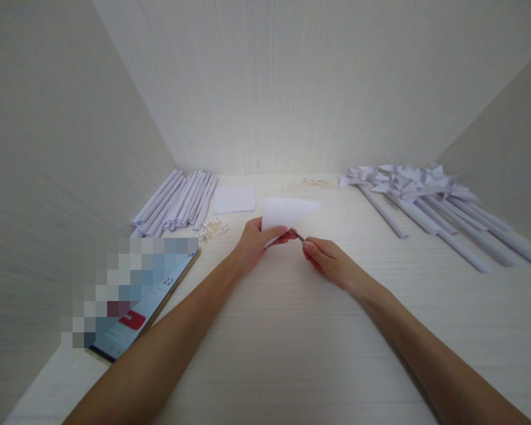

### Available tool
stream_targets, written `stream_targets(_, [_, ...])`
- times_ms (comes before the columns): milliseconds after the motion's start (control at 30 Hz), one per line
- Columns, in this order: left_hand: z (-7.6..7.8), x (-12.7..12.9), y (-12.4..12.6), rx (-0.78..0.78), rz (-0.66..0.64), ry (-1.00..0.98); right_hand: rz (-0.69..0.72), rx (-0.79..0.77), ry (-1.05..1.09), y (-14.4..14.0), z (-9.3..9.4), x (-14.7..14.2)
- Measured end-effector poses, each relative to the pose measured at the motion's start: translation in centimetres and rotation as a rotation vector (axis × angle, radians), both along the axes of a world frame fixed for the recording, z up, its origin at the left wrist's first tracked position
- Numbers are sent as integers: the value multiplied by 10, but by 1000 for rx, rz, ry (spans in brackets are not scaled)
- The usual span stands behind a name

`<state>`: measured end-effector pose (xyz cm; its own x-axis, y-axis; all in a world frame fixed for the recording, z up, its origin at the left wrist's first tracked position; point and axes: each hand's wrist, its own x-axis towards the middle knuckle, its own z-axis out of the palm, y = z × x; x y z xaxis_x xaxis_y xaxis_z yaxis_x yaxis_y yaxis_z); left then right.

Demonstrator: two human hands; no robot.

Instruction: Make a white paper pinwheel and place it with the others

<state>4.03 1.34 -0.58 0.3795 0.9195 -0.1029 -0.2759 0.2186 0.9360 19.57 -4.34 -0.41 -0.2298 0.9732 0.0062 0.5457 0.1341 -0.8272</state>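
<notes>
Pinching a white paper sheet near its lower edge, the left hand apparently steadies it above the pale wood-grained tabletop; the right hand clenches a slim dark tool, its tip by the left fingertips. Outward, rolled white paper tubes and star-shaped white paper pinwheels lie in uncontained piles, seemingly sorted by side.

The phone is partly masked by blocks; the slim tool is partly hidden by the right hand; both forearms are cropped below.
</notes>
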Motion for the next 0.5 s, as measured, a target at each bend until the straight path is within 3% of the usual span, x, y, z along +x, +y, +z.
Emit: stream_targets(500, [-2, -4, 3, 1, -63, 27, 30, -27, 9, 0, 3, 2])
